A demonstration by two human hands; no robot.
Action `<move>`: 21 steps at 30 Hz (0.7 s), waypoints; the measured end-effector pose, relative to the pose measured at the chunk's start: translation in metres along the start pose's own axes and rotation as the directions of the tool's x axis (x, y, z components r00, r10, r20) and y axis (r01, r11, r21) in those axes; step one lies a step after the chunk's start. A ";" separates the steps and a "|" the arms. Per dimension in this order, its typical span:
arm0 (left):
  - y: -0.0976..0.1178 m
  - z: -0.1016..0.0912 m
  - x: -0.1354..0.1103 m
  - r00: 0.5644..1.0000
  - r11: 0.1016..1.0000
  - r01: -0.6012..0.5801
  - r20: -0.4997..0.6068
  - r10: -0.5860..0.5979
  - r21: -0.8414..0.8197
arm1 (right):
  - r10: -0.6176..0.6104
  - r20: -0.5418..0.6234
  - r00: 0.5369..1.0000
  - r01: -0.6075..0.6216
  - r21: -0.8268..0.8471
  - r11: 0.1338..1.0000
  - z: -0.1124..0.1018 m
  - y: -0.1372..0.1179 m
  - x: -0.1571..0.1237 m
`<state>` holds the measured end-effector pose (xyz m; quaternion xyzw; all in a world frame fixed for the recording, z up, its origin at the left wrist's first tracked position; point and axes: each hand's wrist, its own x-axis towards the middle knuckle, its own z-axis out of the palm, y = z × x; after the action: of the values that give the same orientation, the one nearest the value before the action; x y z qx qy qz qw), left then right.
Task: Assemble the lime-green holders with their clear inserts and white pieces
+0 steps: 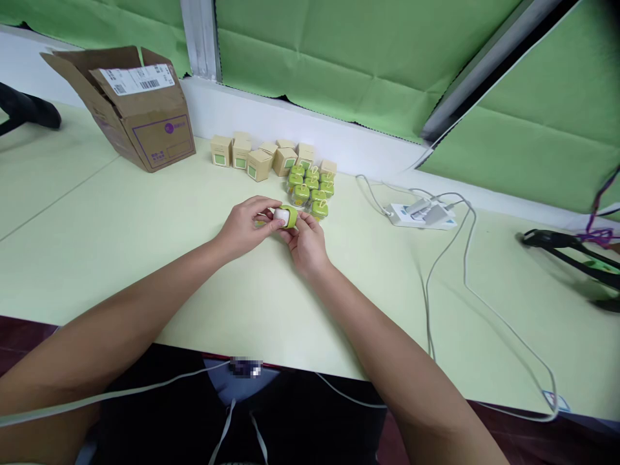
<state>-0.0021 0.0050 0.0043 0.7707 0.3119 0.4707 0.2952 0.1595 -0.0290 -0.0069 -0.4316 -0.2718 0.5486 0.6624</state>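
Observation:
Between my two hands is a small green lid (291, 217) with a white inner part (281, 217) facing left. My left hand (247, 224) pinches its white side with thumb and fingers. From the right, my right hand (307, 242) grips its green edge, the fingers curled and partly hidden. Something small and green shows under my left fingers, too covered to name. Just beyond my hands stands a cluster of several small clear jars with green lids (311, 184), some with looped straps on top.
Several small brown boxes (259, 165) with green labels stand behind the jars, by the wall. An open cardboard carton (159, 135) is at back left. A white power strip (421, 216) with plugs and trailing cables (467, 258) lies right. Black stands (557, 240) reach in at both sides.

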 end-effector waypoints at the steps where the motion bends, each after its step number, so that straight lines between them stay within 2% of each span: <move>1: -0.001 0.000 0.000 1.000 0.999 0.022 0.005 -0.022 -0.026 | 0.006 -0.005 1.000 -0.006 -0.001 1.000 -0.001 0.000 0.001; 6: -0.002 0.002 0.000 0.997 0.990 0.079 0.017 -0.078 -0.120 | -0.026 -0.039 0.999 0.025 -0.041 0.999 -0.003 0.004 0.003; 9: -0.002 0.004 -0.001 0.997 0.990 0.083 0.004 -0.083 -0.116 | -0.053 -0.057 0.997 0.050 -0.057 0.997 -0.003 0.006 0.002; 14: 0.002 0.003 -0.002 0.999 1.000 0.009 -0.041 -0.008 0.025 | -0.025 -0.009 1.000 0.025 -0.006 1.000 -0.001 0.000 -0.001; 21: 0.010 0.001 -0.003 0.996 0.982 -0.084 -0.023 0.089 0.167 | 0.005 0.074 0.997 -0.007 0.023 1.000 0.004 -0.004 -0.008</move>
<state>-0.0006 -0.0038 0.0101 0.7983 0.3206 0.4671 0.2045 0.1560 -0.0358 -0.0004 -0.4044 -0.2884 0.5692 0.6553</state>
